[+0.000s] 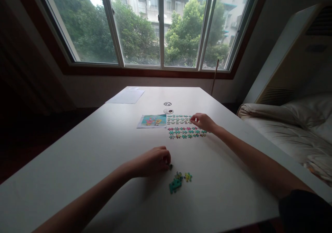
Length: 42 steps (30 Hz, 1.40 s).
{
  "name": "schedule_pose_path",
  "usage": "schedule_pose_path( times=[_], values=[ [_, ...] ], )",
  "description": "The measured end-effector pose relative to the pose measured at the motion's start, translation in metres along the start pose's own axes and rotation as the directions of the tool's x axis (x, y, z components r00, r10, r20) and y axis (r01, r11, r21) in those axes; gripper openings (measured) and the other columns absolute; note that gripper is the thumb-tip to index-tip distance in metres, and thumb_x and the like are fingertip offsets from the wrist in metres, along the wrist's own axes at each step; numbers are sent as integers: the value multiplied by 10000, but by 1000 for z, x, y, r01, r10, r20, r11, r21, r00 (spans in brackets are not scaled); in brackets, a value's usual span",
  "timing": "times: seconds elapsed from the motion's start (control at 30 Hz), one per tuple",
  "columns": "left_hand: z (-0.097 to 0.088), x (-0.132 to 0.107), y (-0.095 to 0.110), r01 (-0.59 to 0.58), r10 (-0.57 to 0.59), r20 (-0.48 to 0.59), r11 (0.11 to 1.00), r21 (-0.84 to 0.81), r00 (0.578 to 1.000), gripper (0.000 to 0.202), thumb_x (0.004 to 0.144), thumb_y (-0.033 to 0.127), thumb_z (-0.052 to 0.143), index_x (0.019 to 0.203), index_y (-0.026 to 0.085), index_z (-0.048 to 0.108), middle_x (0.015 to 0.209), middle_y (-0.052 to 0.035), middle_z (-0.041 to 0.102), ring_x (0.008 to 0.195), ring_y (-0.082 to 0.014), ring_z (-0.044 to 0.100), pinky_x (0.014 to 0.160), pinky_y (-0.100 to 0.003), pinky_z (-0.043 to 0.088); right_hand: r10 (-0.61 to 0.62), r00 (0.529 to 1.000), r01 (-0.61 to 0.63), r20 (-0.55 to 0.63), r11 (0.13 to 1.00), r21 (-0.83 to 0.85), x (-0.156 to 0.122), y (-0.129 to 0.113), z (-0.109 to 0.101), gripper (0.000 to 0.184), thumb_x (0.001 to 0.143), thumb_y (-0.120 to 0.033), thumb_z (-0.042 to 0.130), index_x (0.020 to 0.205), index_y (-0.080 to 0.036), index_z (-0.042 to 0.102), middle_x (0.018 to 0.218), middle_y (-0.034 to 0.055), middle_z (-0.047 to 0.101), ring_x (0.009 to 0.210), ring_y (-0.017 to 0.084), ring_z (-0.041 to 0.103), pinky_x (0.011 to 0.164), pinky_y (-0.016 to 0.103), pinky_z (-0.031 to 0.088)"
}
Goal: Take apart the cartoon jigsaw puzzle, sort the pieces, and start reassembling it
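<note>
My left hand (157, 161) rests low over the near middle of the table, its fingers curled in on a small dark puzzle piece (171, 166) that shows at the fingertips. Just nearer to me lies a loose cluster of green puzzle pieces (175, 185), with a yellow puzzle piece (188, 177) at its right. Farther off, my right hand (203, 121) reaches over rows of puzzle pieces (184, 132), thumb and finger pinched together at the upper rows; whatever they hold is too small to make out. Left of the rows lies a picture sheet (153, 121) with cartoon figures.
Two small round items (168, 111) lie beyond the picture sheet on the white table (103, 150). White paper (126, 96) covers the far left corner. A padded sofa (285, 122) stands to the right, and a window (160, 28) fills the wall ahead.
</note>
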<state>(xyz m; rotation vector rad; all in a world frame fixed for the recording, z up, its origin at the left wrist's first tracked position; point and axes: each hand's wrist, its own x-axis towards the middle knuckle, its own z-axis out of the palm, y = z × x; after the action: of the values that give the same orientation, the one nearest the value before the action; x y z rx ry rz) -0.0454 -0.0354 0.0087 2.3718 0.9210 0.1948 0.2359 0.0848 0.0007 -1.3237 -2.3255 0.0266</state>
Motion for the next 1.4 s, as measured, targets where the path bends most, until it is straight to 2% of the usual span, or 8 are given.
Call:
schedule_pose_path(
  times=[0.17,0.27,0.37,0.57,0.77,0.93,1.13,1.4],
  values=[
    [3,1,3,-10,9,-40,1000,-18,999,79,706,201,566,774,172,537,806,-4,506,680,-120,473,603,-213,381,-265,964,267,-32,952,149,-43,-59,3,128,797,-215,500,789,-169,619,736,20,613,625,88,542,600,203,424],
    [4,3,5,-5,2,-65,999,-53,998,38,699,159,534,736,166,539,722,12,526,625,-109,466,567,-206,367,-334,942,336,-43,923,187,-65,-83,5,114,792,-189,497,788,-179,611,710,8,613,604,86,535,595,207,424],
    [5,6,5,5,-20,-77,981,-193,997,22,700,152,518,713,154,536,675,14,549,614,-106,473,552,-204,372,-346,935,356,-82,908,223,-77,-95,4,110,796,-197,497,803,-184,606,716,10,618,600,88,533,601,218,427],
    [13,16,2,-38,-90,-211,846,-531,973,158,703,251,587,720,138,479,625,23,516,587,-94,474,543,-219,400,-356,921,386,-160,889,246,-81,-108,2,157,817,-260,501,927,-201,595,813,27,620,610,89,517,633,245,422],
    [19,22,6,-42,-192,-219,654,-755,957,256,688,274,629,757,148,418,651,26,522,578,-87,505,478,-190,364,-376,913,406,-160,882,238,-82,-112,4,130,818,-260,504,895,-204,593,788,16,619,613,92,518,640,257,403],
    [19,22,10,-34,-261,-215,560,-828,941,300,666,282,662,762,155,408,636,32,541,612,-103,550,518,-206,395,-353,923,382,-154,888,257,-83,-108,7,126,808,-305,526,834,-200,591,787,14,621,585,85,520,639,253,406],
    [23,22,7,-19,-260,-159,471,-882,952,302,678,298,675,766,149,428,653,7,590,604,-98,558,558,-220,405,-322,932,356,-166,902,245,-82,-108,7,245,778,-386,553,936,-201,580,775,11,625,570,83,518,627,245,412],
    [26,24,6,-52,-236,-143,355,-933,961,318,652,242,710,754,145,425,615,35,546,551,-75,536,543,-203,391,-363,919,392,-152,879,272,-82,-107,4,241,761,-382,579,933,-216,602,800,4,625,551,73,508,624,242,407]
  ],
)
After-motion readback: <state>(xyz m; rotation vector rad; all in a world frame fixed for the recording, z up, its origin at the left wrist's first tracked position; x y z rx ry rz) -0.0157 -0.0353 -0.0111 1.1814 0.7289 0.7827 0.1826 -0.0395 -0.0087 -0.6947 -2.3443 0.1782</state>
